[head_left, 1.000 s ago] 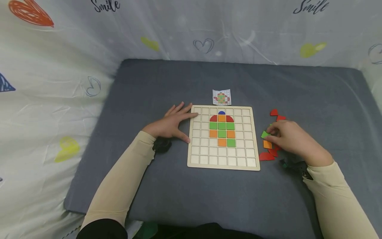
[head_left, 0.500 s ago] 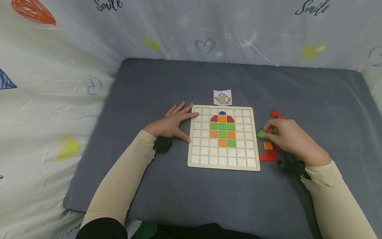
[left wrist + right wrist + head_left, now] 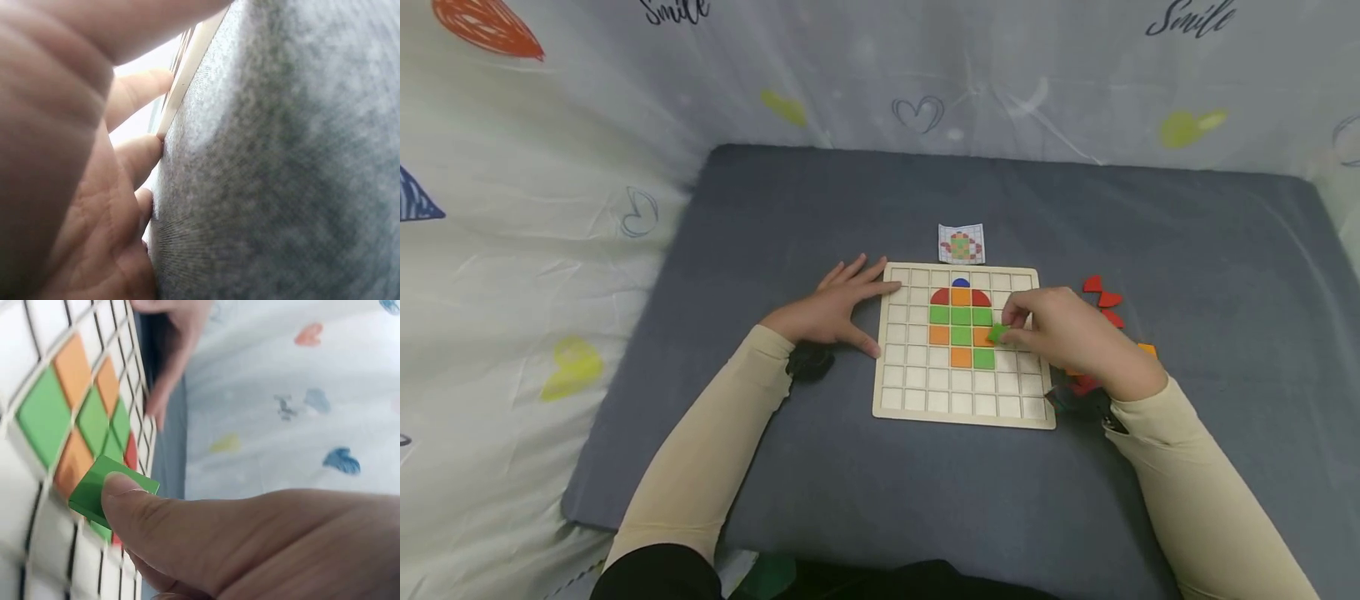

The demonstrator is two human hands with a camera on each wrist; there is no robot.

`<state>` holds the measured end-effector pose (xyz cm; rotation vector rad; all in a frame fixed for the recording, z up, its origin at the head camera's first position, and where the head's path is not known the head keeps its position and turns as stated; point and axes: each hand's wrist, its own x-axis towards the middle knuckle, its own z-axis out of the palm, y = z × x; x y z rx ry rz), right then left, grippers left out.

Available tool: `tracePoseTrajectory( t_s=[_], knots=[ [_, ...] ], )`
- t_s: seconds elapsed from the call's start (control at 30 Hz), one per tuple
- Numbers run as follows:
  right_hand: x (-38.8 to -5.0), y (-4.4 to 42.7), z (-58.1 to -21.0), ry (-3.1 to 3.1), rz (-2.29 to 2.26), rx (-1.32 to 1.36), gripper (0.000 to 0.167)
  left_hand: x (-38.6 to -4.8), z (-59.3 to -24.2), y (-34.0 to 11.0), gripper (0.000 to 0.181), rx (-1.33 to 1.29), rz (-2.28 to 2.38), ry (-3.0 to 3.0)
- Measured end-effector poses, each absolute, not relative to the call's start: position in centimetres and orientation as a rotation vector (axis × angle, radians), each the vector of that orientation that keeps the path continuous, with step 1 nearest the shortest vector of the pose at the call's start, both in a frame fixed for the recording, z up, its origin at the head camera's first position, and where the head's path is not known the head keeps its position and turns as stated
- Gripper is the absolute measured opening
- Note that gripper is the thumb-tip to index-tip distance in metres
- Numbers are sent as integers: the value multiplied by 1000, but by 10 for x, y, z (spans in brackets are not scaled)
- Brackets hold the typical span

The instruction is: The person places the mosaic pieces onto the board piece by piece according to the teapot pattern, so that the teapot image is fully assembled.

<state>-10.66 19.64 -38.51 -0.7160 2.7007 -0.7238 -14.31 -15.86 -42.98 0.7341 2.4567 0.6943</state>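
A wooden grid board [image 3: 895, 400] lies on the grey table, with green, orange, red and blue tiles set in its middle squares. My left hand [image 3: 831, 308] rests at the board's left edge, fingers spread, the index fingertip over the rim and the thumb against the side. Over the right part of the board, my right hand [image 3: 1067, 333] pinches a green square tile [image 3: 90, 490] between thumb and fingers. In the right wrist view that tile is tilted above the placed orange tile [image 3: 75, 462]. Whether it touches the board I cannot tell.
A small picture card [image 3: 961, 244] with a coloured pattern lies behind the board. Several loose red pieces [image 3: 1108, 300] lie to the right, and an orange piece [image 3: 1147, 349] shows past the right forearm. More pieces there are partly hidden by the arm. A printed curtain [image 3: 850, 75] hangs behind the table.
My right hand has picked up the green tile from the loose pieces and carried it left over the board. The left hand has stayed at the board's edge.
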Motion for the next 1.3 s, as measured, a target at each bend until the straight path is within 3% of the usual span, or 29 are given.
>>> tracePoseTrajectory(
  t_s=[0.53,1.3],
  knots=[
    [-109,131,-399,2544,-717,-971,11,-145,-433,-160,112,778,694,2454],
    [-108,143,-406,2608,-644,-984,2,-145,-432,-161,112,763,699,2456]
  ],
)
